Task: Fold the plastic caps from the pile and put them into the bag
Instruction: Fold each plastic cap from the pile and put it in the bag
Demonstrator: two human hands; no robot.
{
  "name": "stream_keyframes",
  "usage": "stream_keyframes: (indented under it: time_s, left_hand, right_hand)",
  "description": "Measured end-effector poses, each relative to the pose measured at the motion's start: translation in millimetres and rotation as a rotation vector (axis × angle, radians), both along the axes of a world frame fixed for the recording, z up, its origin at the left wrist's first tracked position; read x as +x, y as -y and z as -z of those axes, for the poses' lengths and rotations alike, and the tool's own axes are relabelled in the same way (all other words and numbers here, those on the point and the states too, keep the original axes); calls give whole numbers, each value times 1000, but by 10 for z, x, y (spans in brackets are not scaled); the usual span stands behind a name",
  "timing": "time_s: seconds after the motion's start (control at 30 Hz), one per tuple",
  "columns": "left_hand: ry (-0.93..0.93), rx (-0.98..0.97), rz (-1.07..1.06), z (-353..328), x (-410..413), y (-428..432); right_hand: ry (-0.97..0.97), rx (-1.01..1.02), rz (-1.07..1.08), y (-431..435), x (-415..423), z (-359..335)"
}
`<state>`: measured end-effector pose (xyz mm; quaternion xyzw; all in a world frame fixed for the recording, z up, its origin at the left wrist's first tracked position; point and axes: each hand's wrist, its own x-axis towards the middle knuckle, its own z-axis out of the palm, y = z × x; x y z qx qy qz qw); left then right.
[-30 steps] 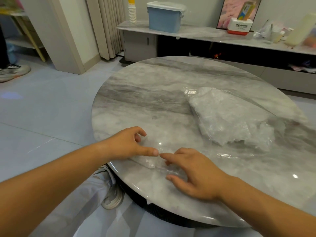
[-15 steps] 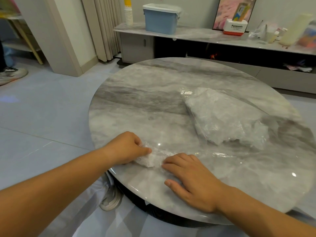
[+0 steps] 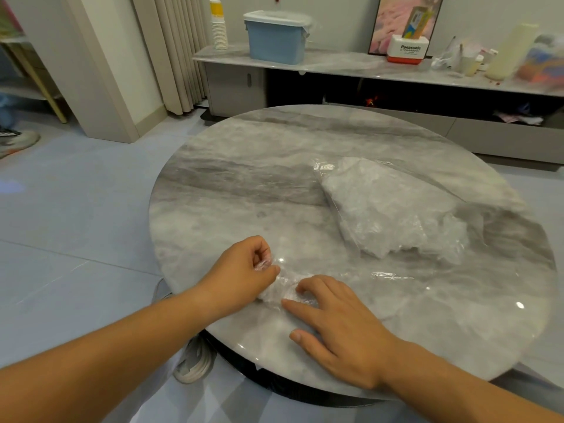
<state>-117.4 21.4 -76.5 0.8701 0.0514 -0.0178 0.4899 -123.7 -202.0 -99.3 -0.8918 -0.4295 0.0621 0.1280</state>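
A crumpled clear plastic cap (image 3: pixel 282 288) lies near the front edge of the round marble table (image 3: pixel 244 184). My left hand (image 3: pixel 241 273) pinches the cap's left edge between curled fingers and thumb. My right hand (image 3: pixel 338 325) lies flat with spread fingers, its fingertips pressing the cap's right side onto the table. Farther back on the right rests a clear plastic bag (image 3: pixel 381 209) stuffed with white folded caps, its mouth toward me at the right. A loose clear film (image 3: pixel 393 274) lies in front of the bag.
Behind the table runs a low marble cabinet (image 3: pixel 335 68) carrying a blue lidded box (image 3: pixel 276 38), a stack of paper cups (image 3: pixel 219 25) and assorted items. A shoe (image 3: pixel 195 364) shows below the table's front edge; another shoe (image 3: pixel 18 141) is at far left.
The flat cap has been gathered into a crumpled bundle. My left hand went from pointing a finger to pinching the cap's edge and lifting it slightly; my right hand stays pressing it.
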Motion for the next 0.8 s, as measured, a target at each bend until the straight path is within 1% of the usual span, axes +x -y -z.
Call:
stream_keyframes:
  time_s: [0.07,0.2,0.33,0.43,0.5,0.57,0.67,0.73,0.8]
  left_hand:
    - [-26,-42,-20,-3,-2,35]
    - [-184,-311,-47,-44,-33,111]
    - [-315,-471,-20,-128,-83,182]
    - [-430,-550,-27,-164,-63,175]
    - [-482,-576,-31,-175,-40,154]
    - [-513,-602,-24,-193,-29,133]
    - [-550,-647,9,-231,-27,126]
    - [-574,-659,38,-248,-24,120]
    - [-608,-693,75,-260,-18,100]
  right_hand:
    - [16,-4,-5,14,-6,4]
    - [60,-7,-15,31,-2,-19]
    - [41,33,-16,103,-18,-26]
    - [22,135,6,161,-40,-47]
    - [54,241,20,179,-58,-85]
    - [88,292,-23,180,-76,-123]
    - [93,211,-89,144,-121,-150]
    - [66,126,-33,124,-132,-129]
    - [32,96,36,126,-131,-100]
